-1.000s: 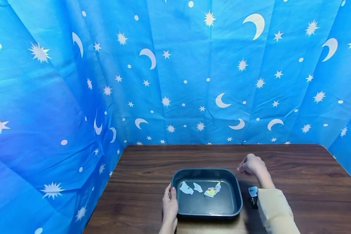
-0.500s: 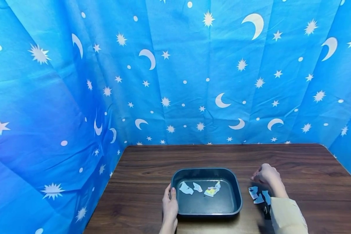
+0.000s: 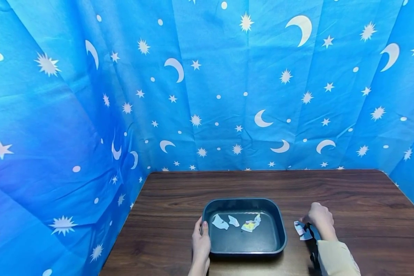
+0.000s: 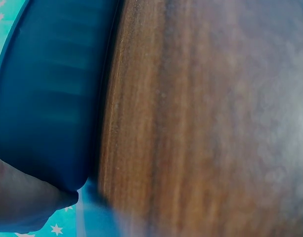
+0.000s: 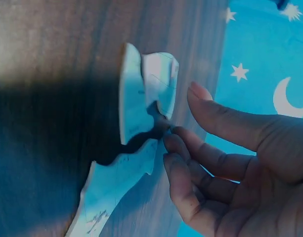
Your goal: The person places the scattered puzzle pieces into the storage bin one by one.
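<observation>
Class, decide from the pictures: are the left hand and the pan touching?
Touching. The head view shows it: the left hand grips the pan by its left side, thumb against the edge.

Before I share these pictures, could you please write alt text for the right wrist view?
A person's right hand, its fingers bent and thumb apart, is close beside three pale, irregular pieces on a wooden table; whether it touches them is unclear. Beyond is blue cloth with white stars and a crescent moon.
</observation>
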Available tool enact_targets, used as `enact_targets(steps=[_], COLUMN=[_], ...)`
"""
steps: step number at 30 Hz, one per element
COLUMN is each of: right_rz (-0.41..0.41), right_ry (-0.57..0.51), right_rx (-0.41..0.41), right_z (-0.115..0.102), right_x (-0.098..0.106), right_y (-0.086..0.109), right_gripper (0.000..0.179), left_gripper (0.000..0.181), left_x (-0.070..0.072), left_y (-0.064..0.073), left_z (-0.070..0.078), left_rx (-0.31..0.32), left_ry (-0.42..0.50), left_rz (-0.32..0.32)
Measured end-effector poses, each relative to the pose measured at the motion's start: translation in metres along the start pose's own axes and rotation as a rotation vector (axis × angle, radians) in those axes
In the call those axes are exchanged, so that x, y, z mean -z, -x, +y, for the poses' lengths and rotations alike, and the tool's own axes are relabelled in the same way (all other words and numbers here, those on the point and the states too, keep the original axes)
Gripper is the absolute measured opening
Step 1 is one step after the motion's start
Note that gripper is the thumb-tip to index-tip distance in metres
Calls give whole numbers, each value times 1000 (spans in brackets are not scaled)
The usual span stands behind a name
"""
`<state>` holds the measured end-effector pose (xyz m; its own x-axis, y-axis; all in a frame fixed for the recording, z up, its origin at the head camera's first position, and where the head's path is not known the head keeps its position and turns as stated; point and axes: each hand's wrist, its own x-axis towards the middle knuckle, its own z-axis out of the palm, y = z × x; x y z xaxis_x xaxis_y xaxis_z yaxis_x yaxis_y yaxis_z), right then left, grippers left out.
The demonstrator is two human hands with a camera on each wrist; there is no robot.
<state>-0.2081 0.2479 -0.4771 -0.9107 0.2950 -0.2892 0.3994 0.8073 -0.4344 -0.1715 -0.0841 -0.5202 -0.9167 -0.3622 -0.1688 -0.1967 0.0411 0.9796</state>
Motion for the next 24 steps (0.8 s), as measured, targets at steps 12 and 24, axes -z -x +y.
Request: enact_targets(steps=[12, 24], right_rz=[44, -37], right_ry=[23, 25], right_rx=[-10, -15], right_z=[-12, -16], right_x=[-16, -15], right_y=[2, 1], right_gripper=[58, 42], left_gripper=[40, 40], left_x=[-1, -1], left_y=[2, 1], left_z=[2, -1], left_rx=[-12, -14], left_ry=[10, 5], left_rz=[4, 5])
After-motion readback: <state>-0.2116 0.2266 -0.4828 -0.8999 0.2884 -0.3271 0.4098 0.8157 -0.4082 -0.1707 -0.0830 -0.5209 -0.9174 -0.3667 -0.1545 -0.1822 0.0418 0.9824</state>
